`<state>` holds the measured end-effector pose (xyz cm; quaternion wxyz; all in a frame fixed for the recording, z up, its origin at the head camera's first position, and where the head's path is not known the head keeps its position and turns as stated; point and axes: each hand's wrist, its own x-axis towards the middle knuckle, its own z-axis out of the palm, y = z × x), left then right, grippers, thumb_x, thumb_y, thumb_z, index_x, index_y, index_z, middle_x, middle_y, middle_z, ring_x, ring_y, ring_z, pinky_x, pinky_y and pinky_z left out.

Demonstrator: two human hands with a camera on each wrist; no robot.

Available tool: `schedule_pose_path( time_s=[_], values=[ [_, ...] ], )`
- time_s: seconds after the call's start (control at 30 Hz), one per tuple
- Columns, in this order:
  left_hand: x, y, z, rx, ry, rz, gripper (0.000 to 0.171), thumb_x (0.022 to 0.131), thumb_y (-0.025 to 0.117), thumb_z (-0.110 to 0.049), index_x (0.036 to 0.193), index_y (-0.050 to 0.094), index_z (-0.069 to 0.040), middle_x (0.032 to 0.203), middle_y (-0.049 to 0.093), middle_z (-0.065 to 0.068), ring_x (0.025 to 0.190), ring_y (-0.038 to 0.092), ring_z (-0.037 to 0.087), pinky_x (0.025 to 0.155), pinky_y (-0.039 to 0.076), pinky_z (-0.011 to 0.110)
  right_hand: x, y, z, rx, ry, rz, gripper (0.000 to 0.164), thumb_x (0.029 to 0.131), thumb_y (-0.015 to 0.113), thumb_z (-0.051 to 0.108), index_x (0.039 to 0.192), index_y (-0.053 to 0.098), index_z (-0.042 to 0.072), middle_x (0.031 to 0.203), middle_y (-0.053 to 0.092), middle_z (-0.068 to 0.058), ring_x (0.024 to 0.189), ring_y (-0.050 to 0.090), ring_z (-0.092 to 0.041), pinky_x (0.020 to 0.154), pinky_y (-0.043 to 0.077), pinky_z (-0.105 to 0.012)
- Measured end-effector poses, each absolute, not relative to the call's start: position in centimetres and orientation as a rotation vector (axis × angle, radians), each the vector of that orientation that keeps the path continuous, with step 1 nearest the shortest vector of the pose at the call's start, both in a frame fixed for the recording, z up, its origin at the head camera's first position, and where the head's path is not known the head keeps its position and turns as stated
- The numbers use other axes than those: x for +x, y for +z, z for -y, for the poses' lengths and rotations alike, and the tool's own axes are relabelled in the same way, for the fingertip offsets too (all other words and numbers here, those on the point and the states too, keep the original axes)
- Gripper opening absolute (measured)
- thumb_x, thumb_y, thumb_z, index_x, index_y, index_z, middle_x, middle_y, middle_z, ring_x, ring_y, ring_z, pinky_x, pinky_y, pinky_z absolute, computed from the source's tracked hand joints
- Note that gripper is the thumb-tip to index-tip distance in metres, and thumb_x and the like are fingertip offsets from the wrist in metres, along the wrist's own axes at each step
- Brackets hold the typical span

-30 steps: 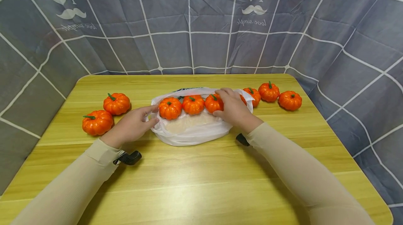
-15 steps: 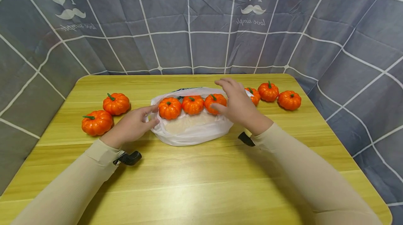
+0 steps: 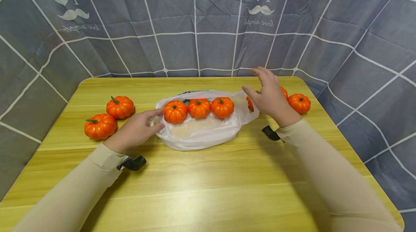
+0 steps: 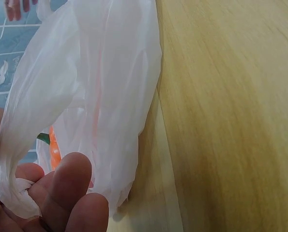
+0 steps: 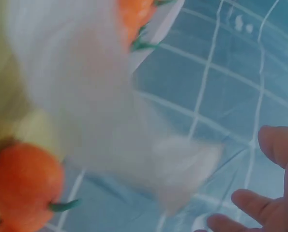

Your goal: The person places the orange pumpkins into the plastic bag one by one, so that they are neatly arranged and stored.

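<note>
A white plastic bag [image 3: 195, 141] lies with its mouth spread, and three small orange pumpkins [image 3: 199, 108] sit in a row inside. At the bag's left end my left hand [image 3: 138, 130] holds its handle; up close in the left wrist view, the handle strip [image 4: 10, 179] passes among the curled fingers. My right hand [image 3: 271, 96] hovers past the bag's right handle, fingers spread and holding nothing. Behind it stands a pumpkin [image 3: 284, 91], partly hidden. Another pumpkin [image 3: 249, 104] shows through the handle's opening. In the right wrist view the bag [image 5: 85, 87] is blurred.
Two more pumpkins, one nearer [image 3: 100, 126] and one farther [image 3: 120, 106], stand left of the bag. A further pumpkin [image 3: 299, 104] is at the right, beyond my right hand. A grey checked curtain [image 3: 214, 19] surrounds the wooden table [image 3: 201, 188] at the back and sides.
My right hand has let go of the right-hand pumpkin in the bag and moved right and away, above the other pumpkins. The bag's right handle has flopped outward. The left hand stays put.
</note>
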<state>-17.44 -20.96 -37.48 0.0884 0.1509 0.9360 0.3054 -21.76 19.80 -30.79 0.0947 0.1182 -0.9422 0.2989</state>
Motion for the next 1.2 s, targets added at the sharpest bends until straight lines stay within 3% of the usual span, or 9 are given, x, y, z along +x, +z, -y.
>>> schedule_pose_path(
  time_s=[0.33,0.6,0.73,0.97,1.2],
  values=[
    [-17.4,-37.6,21.0,0.433,0.904,-2.789,0.061,0.106,0.063,-0.031,0.157,0.047,-0.003,0.161,0.049,0.018,0.142,0.053,0.039,0.119,0.041,0.062,-24.0,-33.0,-23.3,0.196,0.846,2.919,0.079,0.103,0.065,0.037,0.164,0.03,0.002,0.173,0.022,-0.021,0.158,0.018,-0.049,0.127,0.022,-0.067],
    [-17.3,-37.6,20.9,0.436,0.894,-2.801,0.061,0.105,0.064,-0.032,0.157,0.048,-0.004,0.161,0.05,0.019,0.12,0.058,0.033,0.11,0.048,0.058,-24.9,-34.6,-24.5,0.127,0.871,2.976,0.083,0.102,0.066,0.042,0.166,0.028,0.005,0.173,0.025,-0.021,0.158,0.017,-0.05,0.126,0.024,-0.067],
    [-17.3,-37.6,21.0,0.424,0.889,-2.798,0.061,0.105,0.063,-0.032,0.157,0.048,-0.004,0.161,0.05,0.019,0.121,0.058,0.033,0.113,0.046,0.059,-25.2,-35.4,-24.8,0.133,0.854,2.999,0.083,0.102,0.067,0.039,0.165,0.028,0.003,0.171,0.027,-0.023,0.156,0.019,-0.052,0.126,0.023,-0.067],
    [-17.2,-37.6,20.9,0.454,0.9,-2.805,0.06,0.106,0.062,-0.03,0.156,0.048,-0.001,0.159,0.052,0.019,0.14,0.054,0.041,0.116,0.043,0.062,-25.6,-36.6,-24.8,0.162,0.801,3.048,0.078,0.103,0.065,0.034,0.162,0.03,-0.004,0.168,0.032,-0.028,0.155,0.027,-0.05,0.127,0.024,-0.064],
    [-17.1,-37.5,20.9,0.45,0.912,-2.798,0.061,0.106,0.063,-0.032,0.156,0.048,-0.002,0.16,0.051,0.018,0.129,0.058,0.035,0.111,0.048,0.059,-26.0,-37.5,-24.9,0.143,0.775,3.097,0.076,0.101,0.064,0.027,0.163,0.031,-0.001,0.168,0.032,-0.027,0.154,0.027,-0.053,0.127,0.023,-0.065]
  ],
)
